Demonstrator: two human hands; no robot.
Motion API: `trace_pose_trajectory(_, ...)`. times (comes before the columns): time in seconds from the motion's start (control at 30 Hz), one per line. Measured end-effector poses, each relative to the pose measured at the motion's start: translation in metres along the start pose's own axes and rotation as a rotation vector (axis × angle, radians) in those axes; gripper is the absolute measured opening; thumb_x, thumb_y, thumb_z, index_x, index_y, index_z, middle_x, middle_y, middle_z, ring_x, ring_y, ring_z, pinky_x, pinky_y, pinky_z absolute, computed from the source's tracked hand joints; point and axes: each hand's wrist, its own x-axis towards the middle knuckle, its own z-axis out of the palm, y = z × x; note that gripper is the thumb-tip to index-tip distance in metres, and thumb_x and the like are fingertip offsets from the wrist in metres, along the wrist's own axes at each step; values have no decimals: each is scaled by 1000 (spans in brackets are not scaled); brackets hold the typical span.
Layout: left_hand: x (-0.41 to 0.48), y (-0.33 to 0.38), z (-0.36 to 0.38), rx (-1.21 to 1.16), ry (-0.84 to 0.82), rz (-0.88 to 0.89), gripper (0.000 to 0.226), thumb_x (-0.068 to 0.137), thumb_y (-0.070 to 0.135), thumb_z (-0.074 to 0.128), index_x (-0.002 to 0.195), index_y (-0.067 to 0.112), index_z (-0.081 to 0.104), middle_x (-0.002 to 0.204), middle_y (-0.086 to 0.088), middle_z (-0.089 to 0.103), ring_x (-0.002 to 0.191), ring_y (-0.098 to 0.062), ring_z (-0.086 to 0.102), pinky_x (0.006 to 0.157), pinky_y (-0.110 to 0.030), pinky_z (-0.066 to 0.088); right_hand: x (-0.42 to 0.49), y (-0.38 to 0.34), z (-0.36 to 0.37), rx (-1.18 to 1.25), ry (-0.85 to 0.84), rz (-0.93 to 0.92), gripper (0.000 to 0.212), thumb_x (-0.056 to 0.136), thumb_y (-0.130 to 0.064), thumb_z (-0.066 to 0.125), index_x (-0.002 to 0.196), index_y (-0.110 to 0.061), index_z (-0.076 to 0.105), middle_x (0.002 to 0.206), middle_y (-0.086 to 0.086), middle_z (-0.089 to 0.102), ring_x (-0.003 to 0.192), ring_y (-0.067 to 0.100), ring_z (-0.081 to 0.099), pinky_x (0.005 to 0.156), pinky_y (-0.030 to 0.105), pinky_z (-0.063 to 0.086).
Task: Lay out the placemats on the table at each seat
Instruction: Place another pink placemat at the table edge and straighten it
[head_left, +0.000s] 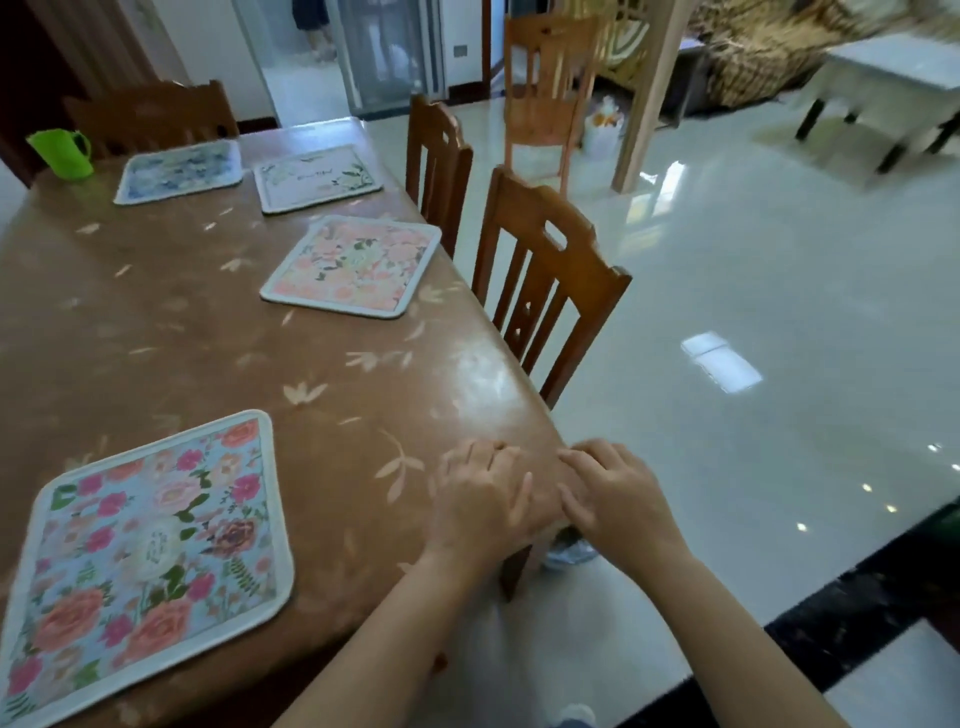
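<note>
Both hands are resting empty at the tabletop's (156, 322) near corner, the left hand (483, 499) lying flat with fingers spread and the right hand (615, 499) loosely bent, gripping nothing, probably because no mat is left to carry. The floral placemat (150, 561) is lying nearest, the pink placemat (353, 265) is facing the near chair (545, 280), and the white placemat (317, 176) and blue placemat (179, 171) are sitting at the far end. Each is looking nearly square, so no long axis is showing; the nearer two are lying slightly askew to the edge.
</note>
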Motion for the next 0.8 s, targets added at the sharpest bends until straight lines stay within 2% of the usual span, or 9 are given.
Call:
trace_pose_trajectory(0.1,29,53,28,-6,2,106,23,77,21,65,95,8,65,99,-13,67,92,-28,61,82,-40,48,-6,55,-25,1,56,101,32,72,-16,73,102,-7,64,100,14,67,90,32,62,80,43,50)
trace_pose_trajectory(0.23,62,104,57,7,-28,203,28,71,18,75,95,7,66,95,-12,69,88,-28,64,79,-40,51,-11,107,-50,-4,102,169,32,70,-15,75,99,-6,65,96,14,68,86,32,64,77,40,52)
trace_pose_trajectory(0.43,109,142,91,6,-62,257,30,75,20,71,102,7,65,101,-13,69,94,-29,63,82,-43,52,10,162,-67,-12,174,210,31,73,-15,73,101,-6,64,97,14,68,88,32,64,78,42,52)
trace_pose_trajectory(0.57,149,145,109,4,-6,241,31,75,22,71,102,9,65,102,-12,69,95,-29,63,85,-43,49,51,191,-68,8,197,203,32,74,-15,72,103,-5,63,100,15,67,91,33,63,82,43,50)
trace_pose_trajectory(0.8,236,146,136,-59,54,102,33,75,18,71,105,7,64,105,-15,67,99,-31,61,87,-45,47,133,247,-86,-11,164,146,33,76,-15,69,107,-5,62,104,14,66,97,33,61,84,45,49)
